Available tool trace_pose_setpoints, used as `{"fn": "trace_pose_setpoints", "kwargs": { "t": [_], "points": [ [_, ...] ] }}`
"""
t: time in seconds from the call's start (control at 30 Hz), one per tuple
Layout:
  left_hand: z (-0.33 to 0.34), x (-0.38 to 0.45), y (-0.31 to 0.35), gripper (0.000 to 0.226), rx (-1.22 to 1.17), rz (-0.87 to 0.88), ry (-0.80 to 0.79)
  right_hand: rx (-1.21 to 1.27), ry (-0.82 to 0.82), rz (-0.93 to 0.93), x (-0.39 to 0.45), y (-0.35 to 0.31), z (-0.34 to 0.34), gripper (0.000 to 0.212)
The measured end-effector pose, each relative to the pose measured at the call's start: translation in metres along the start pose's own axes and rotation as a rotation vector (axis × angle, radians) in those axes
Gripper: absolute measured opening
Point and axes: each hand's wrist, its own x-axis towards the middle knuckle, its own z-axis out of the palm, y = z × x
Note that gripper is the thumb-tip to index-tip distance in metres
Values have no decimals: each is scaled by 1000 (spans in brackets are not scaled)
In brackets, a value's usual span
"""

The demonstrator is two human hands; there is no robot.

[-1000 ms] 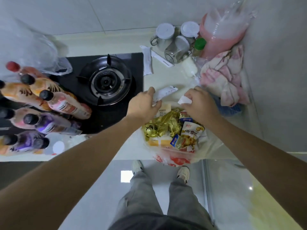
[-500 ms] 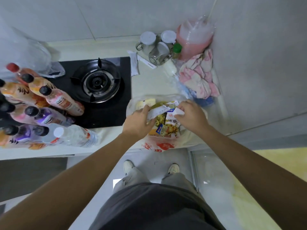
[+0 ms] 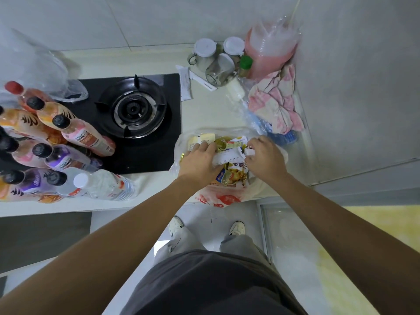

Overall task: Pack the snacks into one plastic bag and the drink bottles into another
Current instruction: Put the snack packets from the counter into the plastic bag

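Note:
A clear plastic bag (image 3: 181,144) printed red at the bottom sits at the counter's front edge, filled with snack packets (image 3: 234,172) in yellow, gold and white. My left hand (image 3: 200,161) reaches into the bag and holds a long white packet (image 3: 227,156) over the snacks. My right hand (image 3: 264,159) pinches the other end of that white packet at the bag's right side. Several drink bottles (image 3: 75,135) with dark caps stand at the left, beside a clear water bottle (image 3: 102,185). A second clear plastic bag (image 3: 41,71) lies behind the bottles.
A black gas hob (image 3: 134,112) takes up the counter's middle. At the back right stand lidded glass mugs (image 3: 204,53), a green-capped jar (image 3: 245,64), a stack of pink cups (image 3: 270,51) and a pink cloth (image 3: 277,98). The wall closes the right side.
Both hands went from the counter behind the bag down into the bag with the white packet. The view has pulled back.

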Motion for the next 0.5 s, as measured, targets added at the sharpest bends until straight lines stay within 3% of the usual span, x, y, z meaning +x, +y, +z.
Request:
{"fn": "trace_pose_setpoints", "kwargs": {
  "t": [0.5],
  "points": [
    [0, -2, -18, 43, 42, 56, -15, 11, 7, -77, 22, -32, -2, 37]
  ]
}}
